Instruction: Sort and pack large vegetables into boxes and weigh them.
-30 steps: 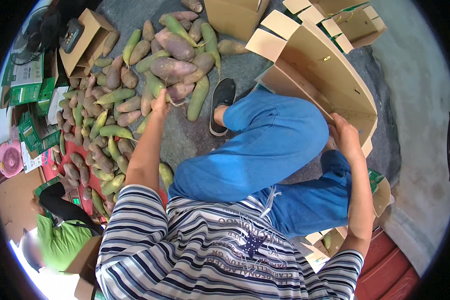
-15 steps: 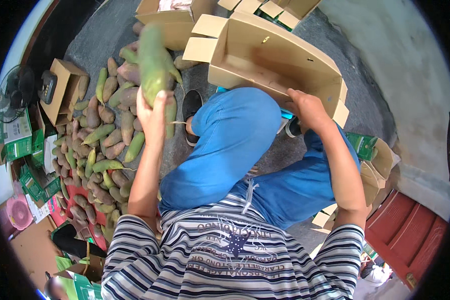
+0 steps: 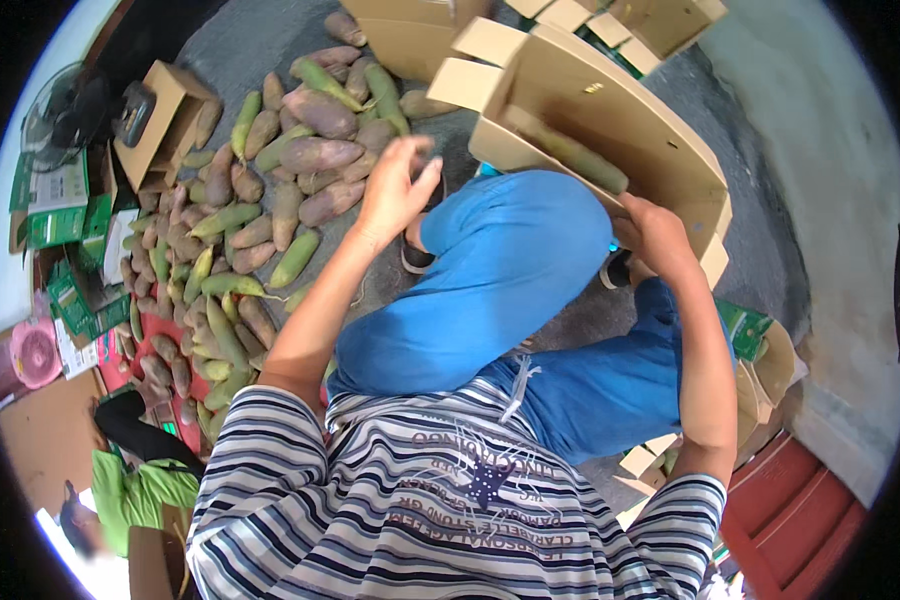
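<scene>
Fingers [image 3: 402, 151] of the left hand [image 3: 390, 198] are spread and empty, while we cannot tell whether those of the right hand [image 3: 660, 236] pinch the near rim of the carton [image 3: 660, 135], where, with one green radish [image 3: 572, 153] inside, we judge steady bracing and gentle lowering advisable.

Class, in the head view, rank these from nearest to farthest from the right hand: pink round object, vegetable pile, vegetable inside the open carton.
1. Vegetable inside the open carton, ahead-left.
2. Vegetable pile, left.
3. Pink round object, far left.
</scene>
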The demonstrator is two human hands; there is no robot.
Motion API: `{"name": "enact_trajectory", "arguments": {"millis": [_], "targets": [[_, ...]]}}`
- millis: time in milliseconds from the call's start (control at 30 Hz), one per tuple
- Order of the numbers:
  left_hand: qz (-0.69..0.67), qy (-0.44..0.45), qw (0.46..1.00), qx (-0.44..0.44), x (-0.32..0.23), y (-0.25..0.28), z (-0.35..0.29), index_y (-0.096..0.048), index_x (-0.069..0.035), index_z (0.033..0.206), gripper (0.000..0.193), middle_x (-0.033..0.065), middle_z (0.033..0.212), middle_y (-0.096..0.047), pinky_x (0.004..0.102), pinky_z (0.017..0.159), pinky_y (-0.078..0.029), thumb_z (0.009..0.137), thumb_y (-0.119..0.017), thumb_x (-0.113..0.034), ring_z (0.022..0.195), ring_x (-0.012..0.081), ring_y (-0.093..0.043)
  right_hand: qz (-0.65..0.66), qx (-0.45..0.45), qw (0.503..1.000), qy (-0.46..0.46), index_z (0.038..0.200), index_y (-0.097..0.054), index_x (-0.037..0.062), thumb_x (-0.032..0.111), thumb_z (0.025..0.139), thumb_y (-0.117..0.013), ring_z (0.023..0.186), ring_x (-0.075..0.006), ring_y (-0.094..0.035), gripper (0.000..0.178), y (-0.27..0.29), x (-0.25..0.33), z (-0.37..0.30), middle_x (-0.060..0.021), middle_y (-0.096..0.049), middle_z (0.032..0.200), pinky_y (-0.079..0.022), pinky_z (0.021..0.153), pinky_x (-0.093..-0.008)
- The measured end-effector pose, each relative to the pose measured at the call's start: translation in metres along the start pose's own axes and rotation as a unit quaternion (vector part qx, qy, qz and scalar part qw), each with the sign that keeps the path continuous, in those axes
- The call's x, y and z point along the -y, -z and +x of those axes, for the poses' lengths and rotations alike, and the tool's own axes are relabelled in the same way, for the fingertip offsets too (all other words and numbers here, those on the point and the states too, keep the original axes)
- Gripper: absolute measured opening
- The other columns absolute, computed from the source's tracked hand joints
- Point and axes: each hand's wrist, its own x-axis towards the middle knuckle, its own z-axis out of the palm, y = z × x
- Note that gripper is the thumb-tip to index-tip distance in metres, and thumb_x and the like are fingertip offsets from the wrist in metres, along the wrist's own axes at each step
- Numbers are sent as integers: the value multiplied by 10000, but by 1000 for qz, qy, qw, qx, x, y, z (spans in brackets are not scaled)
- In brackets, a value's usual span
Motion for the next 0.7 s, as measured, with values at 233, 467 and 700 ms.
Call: {"name": "enact_trajectory", "arguments": {"millis": [233,467,700], "targets": [[260,114,951,121,105,20,-29,-539,-18,1037,375,204,1071,-528,414,830,-430,735,-639,-216,988,334,-527,10,4,1000,-21,924,-541,49,105,757,-583,851,-367,-552,181,5,5,-1,-175,-587,887,-438,708,-415],[543,34,836,72,173,44,20,-429,-83,1225,471,140,1252,-436,458,945,-332,784,-550,-199,1195,287,-379,-28,14,999,-15,971,-522,75,154,805,-552,829,-359,-562,187,5,6,1,-158,-588,894,-451,695,-432],[601,20,793,95,215,40,27,-426,-110,1218,505,95,1133,-471,420,883,-355,732,-565,-93,1100,258,-423,-18,3,1000,-2,963,-514,73,142,798,-556,815,-366,-561,183,7,12,4,-160,-579,891,-450,680,-436]]}}
